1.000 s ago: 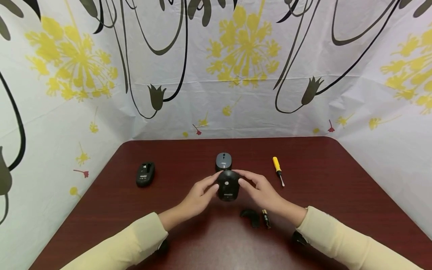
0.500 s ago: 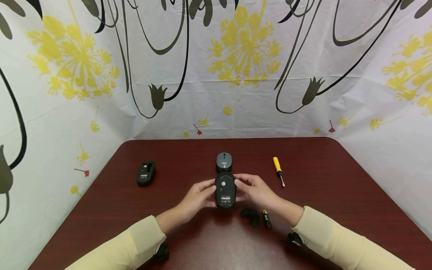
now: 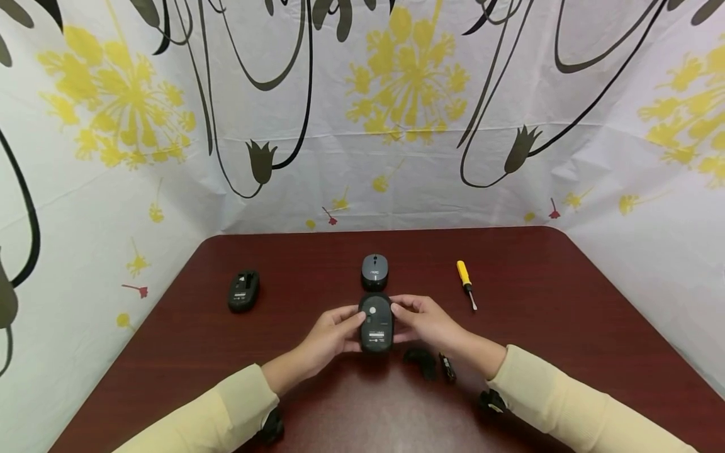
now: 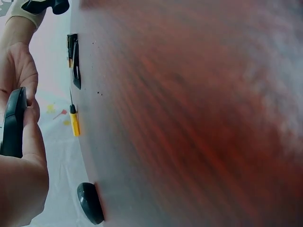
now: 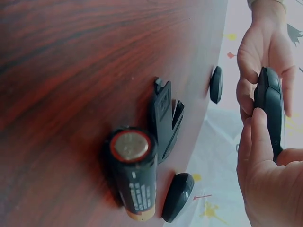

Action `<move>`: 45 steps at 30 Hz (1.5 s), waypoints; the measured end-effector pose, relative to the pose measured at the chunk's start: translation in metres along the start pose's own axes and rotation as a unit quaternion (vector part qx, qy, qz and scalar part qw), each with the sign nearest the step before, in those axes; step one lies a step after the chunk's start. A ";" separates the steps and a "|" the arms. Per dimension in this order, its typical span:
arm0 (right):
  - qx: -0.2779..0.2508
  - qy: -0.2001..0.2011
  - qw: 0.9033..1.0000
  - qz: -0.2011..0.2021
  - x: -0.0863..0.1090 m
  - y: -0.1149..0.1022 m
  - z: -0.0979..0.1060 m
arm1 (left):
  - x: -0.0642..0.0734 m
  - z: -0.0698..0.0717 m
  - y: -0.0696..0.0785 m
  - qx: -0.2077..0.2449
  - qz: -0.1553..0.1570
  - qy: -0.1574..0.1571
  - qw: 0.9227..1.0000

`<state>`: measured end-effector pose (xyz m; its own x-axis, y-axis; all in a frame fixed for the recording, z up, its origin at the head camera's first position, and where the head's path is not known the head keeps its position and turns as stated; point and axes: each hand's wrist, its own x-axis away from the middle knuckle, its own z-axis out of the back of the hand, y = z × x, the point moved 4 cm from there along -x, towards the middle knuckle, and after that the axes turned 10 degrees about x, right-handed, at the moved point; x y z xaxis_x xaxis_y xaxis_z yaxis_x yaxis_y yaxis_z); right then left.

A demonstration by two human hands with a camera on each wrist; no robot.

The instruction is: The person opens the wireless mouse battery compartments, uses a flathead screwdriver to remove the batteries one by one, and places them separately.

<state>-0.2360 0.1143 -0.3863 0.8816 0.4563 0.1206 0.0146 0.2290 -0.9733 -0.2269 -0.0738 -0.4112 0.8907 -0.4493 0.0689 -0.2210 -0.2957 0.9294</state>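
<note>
A black computer mouse [image 3: 376, 327] is held above the table, its underside with a round pale spot and a label facing the head camera. My left hand [image 3: 328, 335] grips its left edge, thumb on the underside. On the opposite edge my right hand [image 3: 428, 324] grips it, thumb near the upper corner. Both wrist views show the mouse [image 4: 13, 125] side-on between the hands. Below my right hand lie a dark battery cover [image 3: 421, 362] and a battery [image 3: 447, 368]; the right wrist view shows that battery [image 5: 135, 175] close up, beside the cover [image 5: 162, 120].
Just beyond the held mouse sits a grey-topped mouse [image 3: 375, 270]. Another black mouse [image 3: 243, 291] lies underside up at the left, with an open recess. A yellow-handled screwdriver [image 3: 467, 284] lies at the right. Patterned cloth [image 3: 351, 182] hangs behind the table [image 3: 317, 258].
The held mouse has come down slightly toward the person and tilted, so its underside faces the head camera more fully. Both hands have moved with it and keep their grip.
</note>
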 end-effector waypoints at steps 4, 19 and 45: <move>-0.001 -0.003 1.000 -0.009 -0.001 0.001 -0.001 | 0.000 0.000 -0.001 -0.001 -0.006 0.013 1.000; 0.019 -0.016 1.000 0.019 -0.001 -0.004 -0.008 | 0.006 0.000 0.001 -0.009 0.005 0.029 1.000; 0.268 0.033 0.947 0.176 -0.006 -0.019 -0.009 | 0.010 -0.001 0.000 0.007 0.016 0.011 1.000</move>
<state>-0.2377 0.0997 -0.3700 0.8153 0.5349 -0.2218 -0.5110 0.4844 -0.7101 -0.2178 -0.0775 -0.4105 0.8914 -0.4403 0.1072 -0.2555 -0.2931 0.9213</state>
